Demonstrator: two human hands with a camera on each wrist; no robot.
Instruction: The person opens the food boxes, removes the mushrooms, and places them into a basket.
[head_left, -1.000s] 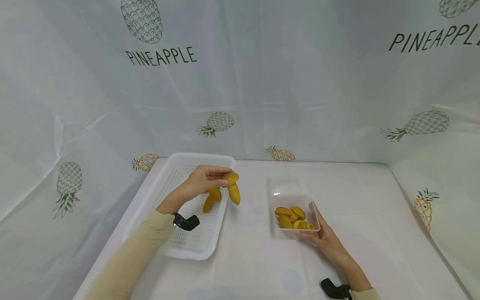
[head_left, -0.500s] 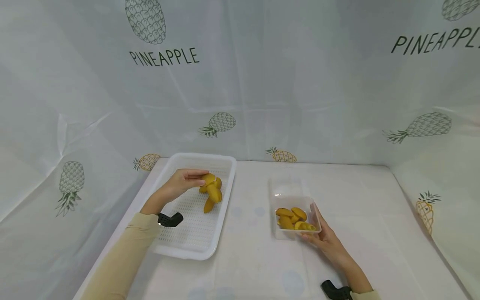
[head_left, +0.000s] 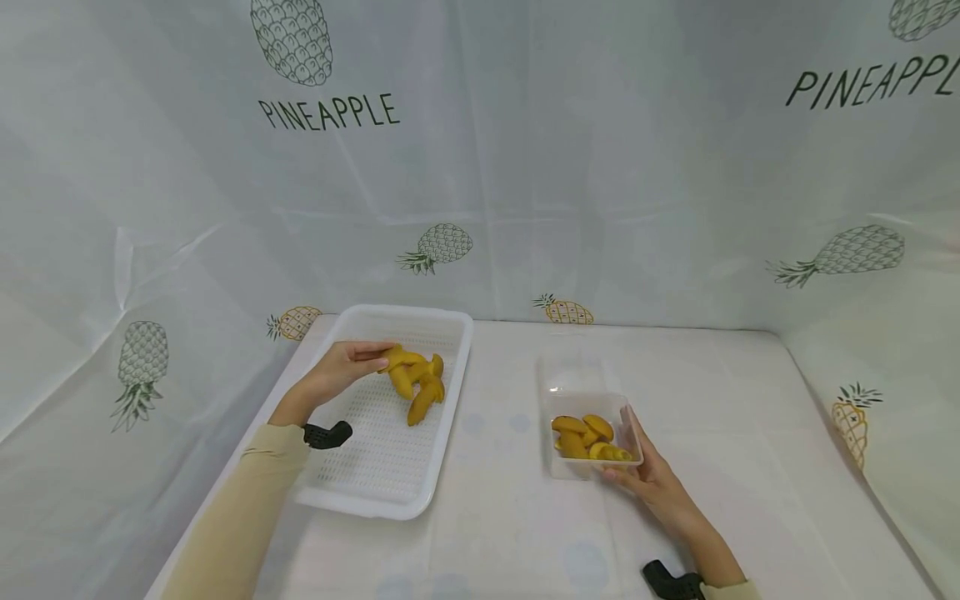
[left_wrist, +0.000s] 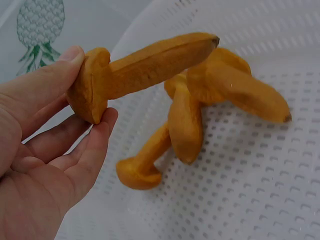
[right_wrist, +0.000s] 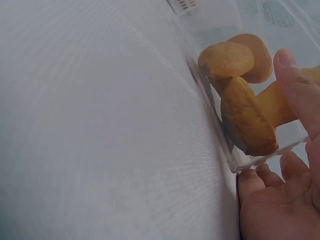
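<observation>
Drawn leftward since a second ago, from above the right rim of the white basket [head_left: 371,475] to above its inside: left hand [head_left: 336,372], together with a yellow mushroom-shaped piece [left_wrist: 155,71]. Little or no shift seen to the right of the basket, well apart from it: right hand [head_left: 654,479] and clear container [head_left: 576,404].

At the left hand, a grip spread only to the width of the piece's cap, with that cap pinched between thumb and fingertips. Over the far half of the basket, this held piece, stalk pointing away from the fingers, long axis roughly carrying on the line of the hand in the left wrist view. Beyond the grip, toward the basket's right rim, a small group of loose pieces [left_wrist: 185,125] on the perforated floor. Contact between stalk and group: impossible to tell.

At the right hand, a grip bent about the near right corner of the container, with several more yellow pieces [head_left: 576,443] inside. Below basket and container, a pale tabletop [head_left: 502,517].

Judged decisive for any coming move: closeness of the loose group to the left hand, on the stalk side; much farther off, beyond the basket's right rim, the right hand.
</observation>
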